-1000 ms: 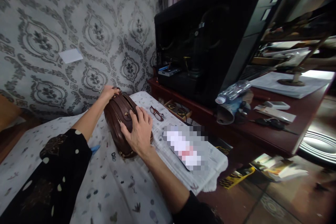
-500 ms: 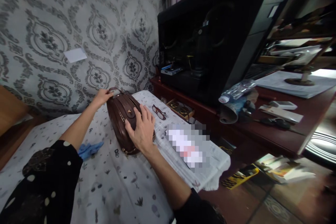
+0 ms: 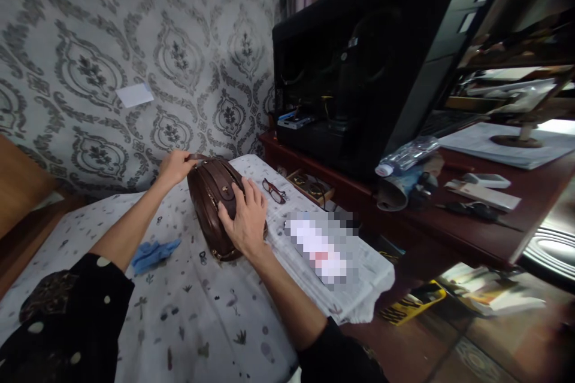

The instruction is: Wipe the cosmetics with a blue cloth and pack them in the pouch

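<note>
A dark brown leather handbag (image 3: 214,197) lies on the patterned white cloth of the bed (image 3: 193,311). My right hand (image 3: 245,218) lies flat on the bag's near side, fingers stretched out over it. At the bag's far end, my left hand (image 3: 175,166) is closed in a pinch on the bag's strap or zip pull. A pair of dark-framed glasses (image 3: 274,190) lies just right of the bag. A blue crumpled cloth (image 3: 153,251) lies to the bag's left, under my left forearm.
A newspaper (image 3: 341,263) covers the bed's right corner. A dark wooden desk (image 3: 449,221) stands to the right with a large black open case (image 3: 359,72), a plastic bottle (image 3: 404,157) and papers. Patterned wallpaper stands behind. Books lie on the floor at right.
My left hand has shifted slightly left along the bag's far end and closed on its strap. My right hand stays flat on the bag. The view has drifted a little.
</note>
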`<state>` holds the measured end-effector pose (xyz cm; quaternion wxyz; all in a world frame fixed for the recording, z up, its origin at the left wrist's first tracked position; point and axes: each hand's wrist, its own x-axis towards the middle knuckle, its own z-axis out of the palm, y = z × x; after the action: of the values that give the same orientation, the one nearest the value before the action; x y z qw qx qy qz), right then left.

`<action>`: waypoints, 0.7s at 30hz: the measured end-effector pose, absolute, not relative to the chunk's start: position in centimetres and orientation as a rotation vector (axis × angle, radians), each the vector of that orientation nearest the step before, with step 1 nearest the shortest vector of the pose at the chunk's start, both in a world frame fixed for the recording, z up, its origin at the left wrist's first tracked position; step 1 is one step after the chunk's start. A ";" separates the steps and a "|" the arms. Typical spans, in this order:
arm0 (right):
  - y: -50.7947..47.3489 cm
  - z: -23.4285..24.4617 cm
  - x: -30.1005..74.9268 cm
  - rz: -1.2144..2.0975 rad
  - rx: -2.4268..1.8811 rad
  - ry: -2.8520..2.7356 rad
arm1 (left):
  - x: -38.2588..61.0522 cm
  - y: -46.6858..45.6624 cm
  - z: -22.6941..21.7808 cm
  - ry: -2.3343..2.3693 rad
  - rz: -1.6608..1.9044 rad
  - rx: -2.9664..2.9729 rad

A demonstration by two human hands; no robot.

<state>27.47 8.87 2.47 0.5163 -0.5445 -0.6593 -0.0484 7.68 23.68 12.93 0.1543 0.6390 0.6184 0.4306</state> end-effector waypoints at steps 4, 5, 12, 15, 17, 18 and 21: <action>9.0 2.4 27.4 -0.109 -1.307 -1.582 | 8.2 23.3 13.8 1.874 1.076 2.079; 9.0 2.4 27.4 -0.107 -1.303 -1.579 | 8.5 23.5 13.9 1.882 1.042 2.130; 8.9 1.9 27.6 -0.099 -1.259 -1.565 | 11.6 26.0 13.0 1.791 0.926 2.219; 8.8 1.8 27.7 -0.103 -1.259 -1.565 | 12.3 26.8 12.4 1.802 0.961 2.175; 8.7 1.9 27.7 -0.103 -1.258 -1.568 | 12.4 27.0 12.2 1.832 1.007 2.133; 8.7 1.9 27.7 -0.104 -1.255 -1.569 | 12.4 27.0 12.1 1.845 1.028 2.109; 8.6 1.9 27.7 -0.111 -1.245 -1.573 | 12.5 26.8 12.0 1.853 1.091 2.037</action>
<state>27.74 8.64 1.95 0.5364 -0.5231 -0.6607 -0.0467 12.50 26.78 12.01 0.0898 0.6849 0.6231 0.3668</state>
